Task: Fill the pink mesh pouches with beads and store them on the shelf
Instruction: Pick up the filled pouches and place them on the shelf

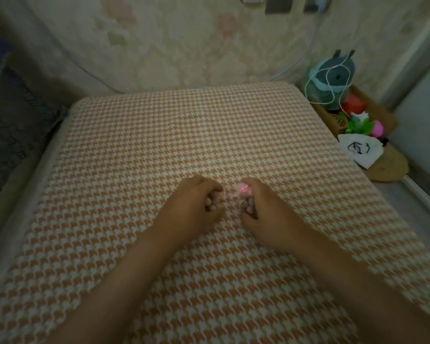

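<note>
Pink mesh pouch (243,198) on near half of houndstooth cloth (159,135), close to its middle, dark beads inside. Right hand (263,212) resting on cloth, fingers curled round pouch, gripping it. Left hand (196,204) on cloth just beside pouch, fingers clenched, pinching pink drawstring (226,194) running to pouch. Grey-teal plush toy (333,75) and white bag with black drawing (358,150) off cloth's far right edge

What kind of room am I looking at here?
Likely a room at home, not a workshop: floral wallpaper, a houndstooth cushion, and a plush toy in a box beside it.
</note>
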{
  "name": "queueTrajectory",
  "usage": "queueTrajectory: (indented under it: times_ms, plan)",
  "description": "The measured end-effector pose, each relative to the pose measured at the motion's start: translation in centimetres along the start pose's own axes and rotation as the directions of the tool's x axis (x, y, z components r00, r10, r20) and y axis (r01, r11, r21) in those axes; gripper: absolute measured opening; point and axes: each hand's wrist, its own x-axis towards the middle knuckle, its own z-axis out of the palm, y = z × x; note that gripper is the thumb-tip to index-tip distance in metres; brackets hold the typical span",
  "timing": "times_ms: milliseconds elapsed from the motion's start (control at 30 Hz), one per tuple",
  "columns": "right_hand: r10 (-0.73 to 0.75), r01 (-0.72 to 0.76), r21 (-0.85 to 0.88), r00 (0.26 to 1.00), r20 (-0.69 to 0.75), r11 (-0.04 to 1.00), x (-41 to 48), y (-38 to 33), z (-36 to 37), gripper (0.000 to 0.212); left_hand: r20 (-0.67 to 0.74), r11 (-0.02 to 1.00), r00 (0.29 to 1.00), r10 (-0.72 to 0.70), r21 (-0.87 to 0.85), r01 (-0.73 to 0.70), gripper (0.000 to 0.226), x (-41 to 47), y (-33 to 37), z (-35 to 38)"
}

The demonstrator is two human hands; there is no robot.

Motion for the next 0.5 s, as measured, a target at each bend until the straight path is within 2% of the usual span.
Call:
queueTrajectory:
  times_ms: [100,233,400,500]
  plan:
    - [0.081,-0.084,0.135,0.996,0.029,0.987,0.4,0.0,-2.7,0.065,0.045,0.997,0.999,-0.018,-0.079,0.021,0.047,1.8,1.9,-1.1]
    - [0.177,-0.18,0.197,0.984,0.033,0.964,-1.1,-0.5,-10.2,0.065,0.098,0.986,0.995,-0.029,-0.159,0.045,0.046,4.4,7.5,-4.4]
    - [0.26,-0.262,0.195,0.965,0.036,0.945,-4.8,-2.0,-24.6,0.07,0.143,0.97,0.989,0.022,-0.242,0.014,0.043,10.6,19.1,-11.1]
    - [0.294,-0.286,0.195,0.956,-0.011,0.938,-7.3,-2.9,-34.5,0.07,0.159,0.962,0.984,0.076,-0.27,-0.031,0.043,14.9,27.8,-15.4]
